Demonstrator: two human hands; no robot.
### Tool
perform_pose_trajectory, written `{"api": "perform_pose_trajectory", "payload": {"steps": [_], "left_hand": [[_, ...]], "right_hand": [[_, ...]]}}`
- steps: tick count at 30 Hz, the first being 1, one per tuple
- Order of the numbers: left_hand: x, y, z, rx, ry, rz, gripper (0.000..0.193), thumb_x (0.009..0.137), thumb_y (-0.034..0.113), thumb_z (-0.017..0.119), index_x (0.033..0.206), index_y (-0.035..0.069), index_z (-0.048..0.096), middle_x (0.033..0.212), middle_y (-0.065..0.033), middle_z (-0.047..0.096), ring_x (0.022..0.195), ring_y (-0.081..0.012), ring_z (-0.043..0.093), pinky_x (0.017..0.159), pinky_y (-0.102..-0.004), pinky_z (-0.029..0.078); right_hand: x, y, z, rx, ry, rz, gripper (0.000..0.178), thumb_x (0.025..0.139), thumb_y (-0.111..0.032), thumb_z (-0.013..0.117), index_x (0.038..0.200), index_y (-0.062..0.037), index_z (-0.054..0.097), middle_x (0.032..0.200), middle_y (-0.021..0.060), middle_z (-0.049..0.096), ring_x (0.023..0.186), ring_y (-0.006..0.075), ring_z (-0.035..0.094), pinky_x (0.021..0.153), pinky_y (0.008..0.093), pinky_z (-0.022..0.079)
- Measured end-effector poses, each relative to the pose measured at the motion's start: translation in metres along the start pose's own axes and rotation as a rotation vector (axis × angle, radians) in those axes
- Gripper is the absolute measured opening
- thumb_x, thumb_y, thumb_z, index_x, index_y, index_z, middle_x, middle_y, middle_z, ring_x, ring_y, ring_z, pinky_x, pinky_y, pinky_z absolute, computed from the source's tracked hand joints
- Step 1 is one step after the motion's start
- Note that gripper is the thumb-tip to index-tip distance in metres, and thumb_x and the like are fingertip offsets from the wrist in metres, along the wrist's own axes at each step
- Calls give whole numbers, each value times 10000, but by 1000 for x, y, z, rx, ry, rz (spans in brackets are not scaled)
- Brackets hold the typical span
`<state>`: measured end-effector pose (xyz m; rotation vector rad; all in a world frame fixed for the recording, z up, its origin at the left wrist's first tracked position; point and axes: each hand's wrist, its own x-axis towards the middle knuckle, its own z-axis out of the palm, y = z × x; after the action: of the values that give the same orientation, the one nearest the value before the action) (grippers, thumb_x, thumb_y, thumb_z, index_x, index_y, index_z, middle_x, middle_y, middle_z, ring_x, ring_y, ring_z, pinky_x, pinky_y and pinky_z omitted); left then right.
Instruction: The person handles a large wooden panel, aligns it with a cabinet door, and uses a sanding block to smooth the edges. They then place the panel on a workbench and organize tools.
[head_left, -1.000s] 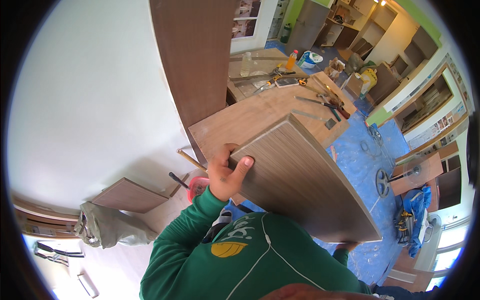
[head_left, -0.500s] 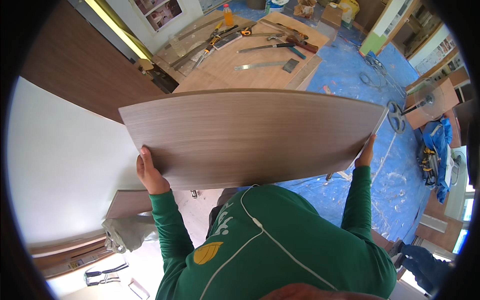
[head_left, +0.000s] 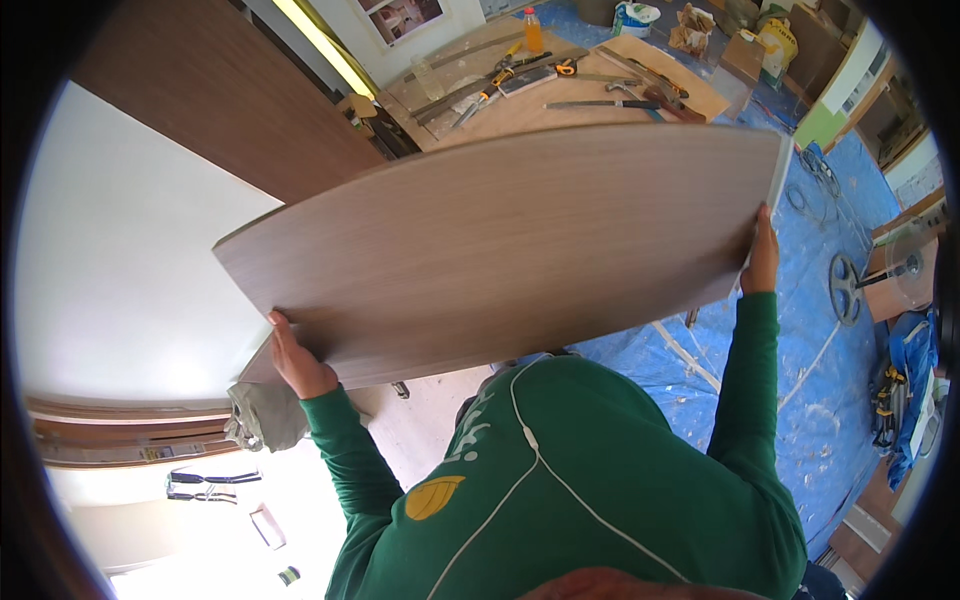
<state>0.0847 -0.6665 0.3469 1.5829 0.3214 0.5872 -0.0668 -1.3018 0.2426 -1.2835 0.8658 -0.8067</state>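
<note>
A: Which step is in hand?

B: I judge it is handling the board (head_left: 520, 230). It is held up in front of the chest, with its broad face toward the wearer.

A: How do the fingers stand?

B: The left hand (head_left: 300, 362) grips the board's edge at eight o'clock from its middle, thumb on the near face. The right hand (head_left: 761, 258) grips the edge at three o'clock. The fingers behind are hidden, so I cannot tell how they lie.

A: What is farther out?

B: The blue sheet (head_left: 800, 385) on the floor at four o'clock, the brown panel (head_left: 225, 95) at ten, and the bench (head_left: 525, 120) at twelve, bearing a saw (head_left: 600, 104) and, at its far side, an orange bottle (head_left: 532, 35).

A: And what does the next move call for?

B: In my judgement, both grips firm, and the corners kept away from the panel and bench.
</note>
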Motion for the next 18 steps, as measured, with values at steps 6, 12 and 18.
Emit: {"api": "perform_pose_trajectory", "payload": {"steps": [6, 12, 18], "left_hand": [[89, 55, -48, 587, 7, 265, 741, 1038, 618, 520, 1245, -78, 673, 1150, -157, 709, 1040, -261, 630, 951, -386, 479], [143, 208, -50, 822, -22, 372, 919, 980, 742, 497, 1196, -134, 670, 1130, -208, 722, 1006, -278, 659, 944, -377, 490], [180, 265, -44, 837, -104, 299, 957, 948, 759, 542, 1229, -151, 641, 1160, -199, 709, 1023, -259, 652, 946, -365, 491]], "right_hand": [[35, 6, 56, -111, -57, -104, 923, 906, -702, 672, 1294, 134, 605, 1182, 154, 655, 1084, 201, 579, 969, 317, 451], [-7, -63, 108, -250, -306, -183, 714, 918, -588, 727, 1183, 74, 691, 991, 86, 661, 933, 156, 589, 858, 304, 472], [-23, -81, 130, -74, -451, -230, 690, 905, -552, 752, 1155, 89, 694, 991, 92, 665, 906, 157, 600, 795, 322, 488]]}}
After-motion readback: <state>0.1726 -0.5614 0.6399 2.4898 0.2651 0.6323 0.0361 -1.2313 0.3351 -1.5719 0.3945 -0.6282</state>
